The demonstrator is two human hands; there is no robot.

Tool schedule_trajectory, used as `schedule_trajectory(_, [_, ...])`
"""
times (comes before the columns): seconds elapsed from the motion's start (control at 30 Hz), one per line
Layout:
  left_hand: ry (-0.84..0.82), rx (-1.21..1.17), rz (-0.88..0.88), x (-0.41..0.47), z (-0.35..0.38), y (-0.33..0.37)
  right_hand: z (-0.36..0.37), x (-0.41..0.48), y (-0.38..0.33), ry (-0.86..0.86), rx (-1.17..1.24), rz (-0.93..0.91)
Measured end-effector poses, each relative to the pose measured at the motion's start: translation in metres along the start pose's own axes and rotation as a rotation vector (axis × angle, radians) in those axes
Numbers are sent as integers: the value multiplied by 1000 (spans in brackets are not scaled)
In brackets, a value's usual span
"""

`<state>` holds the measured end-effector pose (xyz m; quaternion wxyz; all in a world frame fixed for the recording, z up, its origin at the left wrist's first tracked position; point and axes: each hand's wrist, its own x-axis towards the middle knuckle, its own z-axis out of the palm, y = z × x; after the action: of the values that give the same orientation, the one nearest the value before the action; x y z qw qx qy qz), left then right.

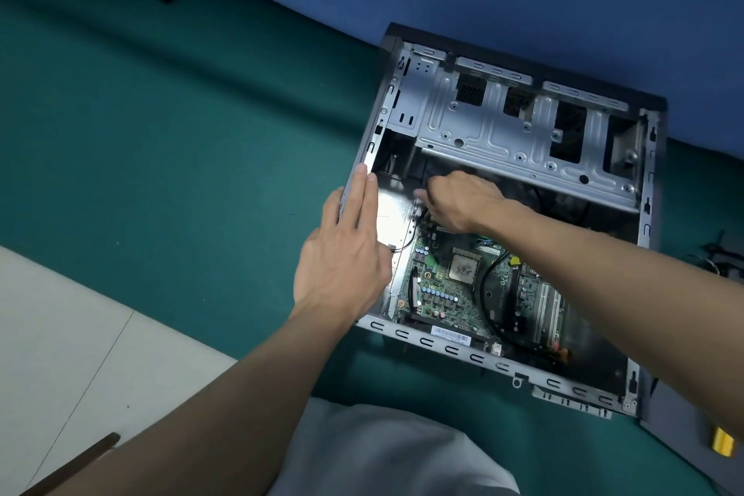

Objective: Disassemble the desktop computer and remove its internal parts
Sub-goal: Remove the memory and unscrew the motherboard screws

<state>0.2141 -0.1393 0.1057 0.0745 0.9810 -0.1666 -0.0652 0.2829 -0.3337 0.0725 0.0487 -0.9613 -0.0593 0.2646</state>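
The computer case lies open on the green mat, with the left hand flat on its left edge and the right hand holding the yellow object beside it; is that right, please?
Not quite: the head view shows the right hand reaching inside the computer case, near the motherboard's upper edge; the yellow object lies untouched. The rest stands.

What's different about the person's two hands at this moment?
The left hand lies flat with straight fingers on the side rim of the computer case; the right hand reaches inside with fingers curled, on what I cannot tell. Both are bare and at the same case.
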Motion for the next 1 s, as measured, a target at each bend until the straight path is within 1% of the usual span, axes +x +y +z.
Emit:
schedule_trajectory(0.07, [5, 8, 1, 0, 0, 0, -1, 0, -2, 32, 4, 1])
schedule_trajectory(0.17, [13, 14, -10, 0, 1, 0, -2, 3, -1, -3, 114, 0])
schedule_trajectory(0.27, [16, 25, -17, 0, 2, 0, -1, 7, 0, -19, 66, 16])
schedule_trajectory(0.33, [20, 28, -18, 0, 3, 0, 2, 7, 3, 4, 43, 29])
schedule_trajectory(0.4, [26, 26, -17, 0, 2, 0, 2, 6, 3, 13, 57, 7])
schedule_trajectory(0.53, [31, 8, -20, 1, 2, 0, 1, 7, 4, -36, 144, -36])
schedule_trajectory(0.67, [27, -4, -19, 0, 0, 1, 4, 6, 6, 5, 77, 36])
schedule_trajectory(0.7, [26, -5, -19, 0, 0, 0, 5, 5, 5, 20, 81, 25])
schedule_trajectory(0.83, [26, -2, -16, 0, 1, 0, 2, 6, 5, -27, 104, -21])
schedule_trajectory(0.9, [28, -1, -16, 0, 1, 0, 2, 6, 4, -39, 59, -12])
schedule_trajectory(1.0, [31, -11, -20, 1, 1, 0, 3, 7, 3, -23, -19, 49])
